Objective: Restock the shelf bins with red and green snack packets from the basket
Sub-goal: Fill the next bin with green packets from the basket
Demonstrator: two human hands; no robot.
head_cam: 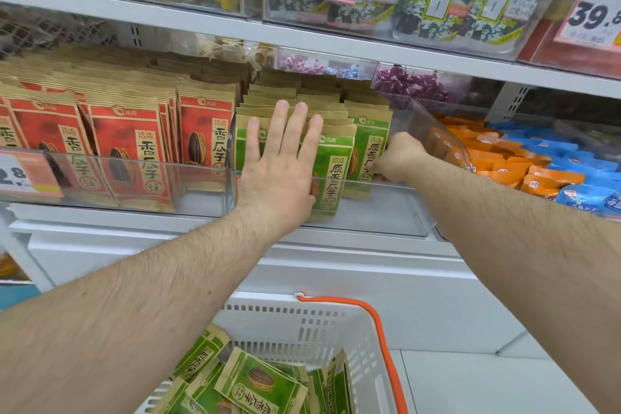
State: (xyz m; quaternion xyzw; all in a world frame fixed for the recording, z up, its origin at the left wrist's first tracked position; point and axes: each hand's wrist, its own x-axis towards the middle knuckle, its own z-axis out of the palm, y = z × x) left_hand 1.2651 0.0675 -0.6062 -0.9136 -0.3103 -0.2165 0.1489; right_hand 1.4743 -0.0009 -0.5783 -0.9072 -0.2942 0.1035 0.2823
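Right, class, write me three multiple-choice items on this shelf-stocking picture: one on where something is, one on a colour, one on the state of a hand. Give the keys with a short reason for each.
1. Where does the basket sit?
A. On the top shelf
B. Low down, below the shelf bins, between the person's arms
C. Inside the bin of orange packets

2. What colour are the packets lying in the basket?
A. Green
B. Red
C. Blue

3. How is the left hand placed?
A. Curled into a fist, holding nothing
B. Hanging at the person's side
C. Flat, with straight fingers, against the front green packets in the clear bin

Answers:
1. B: the white basket with its orange handle shows at the bottom of the view, under the shelf.
2. A: only green basket packets are visible in it.
3. C: the fingers are spread straight over the packet faces, while the right hand is curled round a packet beside it.
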